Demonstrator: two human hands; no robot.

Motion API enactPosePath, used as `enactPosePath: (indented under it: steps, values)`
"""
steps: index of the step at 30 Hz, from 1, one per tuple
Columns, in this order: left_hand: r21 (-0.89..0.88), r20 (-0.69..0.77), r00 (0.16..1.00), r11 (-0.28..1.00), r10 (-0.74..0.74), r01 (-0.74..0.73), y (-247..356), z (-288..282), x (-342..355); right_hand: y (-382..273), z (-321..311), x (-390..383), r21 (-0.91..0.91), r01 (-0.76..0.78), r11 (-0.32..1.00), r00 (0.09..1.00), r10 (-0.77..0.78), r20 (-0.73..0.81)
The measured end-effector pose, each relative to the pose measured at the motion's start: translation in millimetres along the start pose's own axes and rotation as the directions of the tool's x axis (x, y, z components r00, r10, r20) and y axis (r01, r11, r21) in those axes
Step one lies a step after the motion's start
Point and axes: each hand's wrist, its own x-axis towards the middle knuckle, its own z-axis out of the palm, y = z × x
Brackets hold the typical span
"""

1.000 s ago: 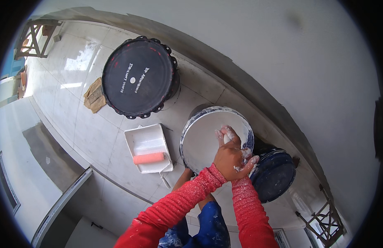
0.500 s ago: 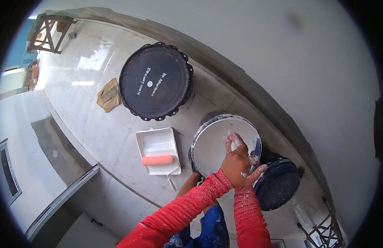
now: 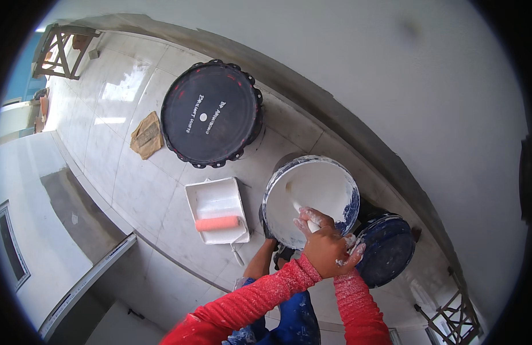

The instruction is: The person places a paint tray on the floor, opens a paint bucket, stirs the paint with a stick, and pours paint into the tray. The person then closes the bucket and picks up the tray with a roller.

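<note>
A white-coated stirring stick (image 3: 295, 201) slants down into a bucket of white paint (image 3: 347, 221), its lower end near the far left of the paint surface. My left hand (image 3: 325, 252) is closed around the upper part of the stick, its back toward me. My right hand (image 3: 313, 218) also grips the stick, its fingers wrapped around it close to the bucket's near rim. Much of the right hand is hidden behind the left. Both hands are smeared with white paint, and my forearms cross close together in red sleeves.
Left of the bucket lies a white paint tray (image 3: 218, 195) with a pink-orange roller (image 3: 218, 223). Beyond it stand a large drum with a black lid (image 3: 211, 138) and a crumpled brown paper (image 3: 146, 135). A dark blue lid or container (image 3: 386, 253) sits right, near the wall (image 3: 427, 103).
Both hands have drawn back toward me and slightly left, from over the paint to the near rim. More of the stick shows now.
</note>
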Motion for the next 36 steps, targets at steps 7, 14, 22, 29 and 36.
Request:
enactPosePath:
  steps: [7, 14, 22, 29, 36]
  values:
    - [-0.132, -0.07, 0.991, 0.983, 0.116, -0.125, 1.3, -13.1, 4.0, -36.7, 3.2, 11.4, -0.105, 0.053, 0.993, 0.991, -0.065, -0.114]
    - [-0.164, -0.1, 0.982, 0.976, -0.162, 0.144, 5.0, -10.9, 1.9, -18.6, -20.3, -6.0, -0.038, -0.142, 0.989, 0.986, 0.144, 0.085]
    - [-0.053, 0.003, 0.988, 0.986, -0.155, 0.155, 7.6, -0.7, 0.0, -16.5, -32.0, -7.9, -0.261, -0.304, 0.916, 0.814, 0.392, 0.429]
    - [0.035, 0.036, 0.995, 0.994, 0.098, -0.1, -5.4, 3.5, -3.7, -4.0, 20.7, -12.9, 0.114, 0.136, 0.984, 0.965, -0.106, -0.24]
    - [-0.151, -0.015, 0.998, 0.987, -0.065, 0.062, -5.4, 9.3, 6.0, -15.0, -33.7, 8.0, -0.081, -0.126, 0.989, 0.984, 0.135, 0.116]
